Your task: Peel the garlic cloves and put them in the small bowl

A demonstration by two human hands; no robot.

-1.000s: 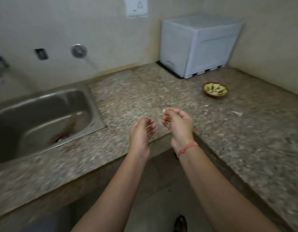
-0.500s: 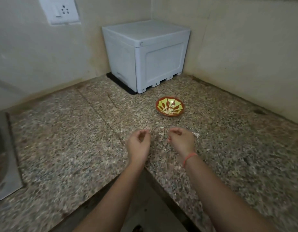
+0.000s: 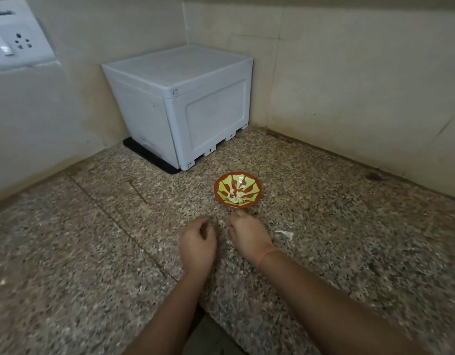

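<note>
Curling their fingers inward, the left hand [image 3: 197, 248] and right hand [image 3: 249, 238] sit side by side just short of the small bowl [image 3: 254, 187], the right one nearer its rim. Whether either pinches a clove cannot be told. Pale peeled garlic cloves [image 3: 235, 199] lie inside the bowl, beyond both hands. A white peel scrap [image 3: 284, 234] lies near the bowl, right of the right hand.

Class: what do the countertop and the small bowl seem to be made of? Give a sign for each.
Countertop: smooth stone, likely granite, by its speckled grain. Small bowl: probably glazed ceramic, possibly painted metal, by its glossy red-and-green pattern.
</note>
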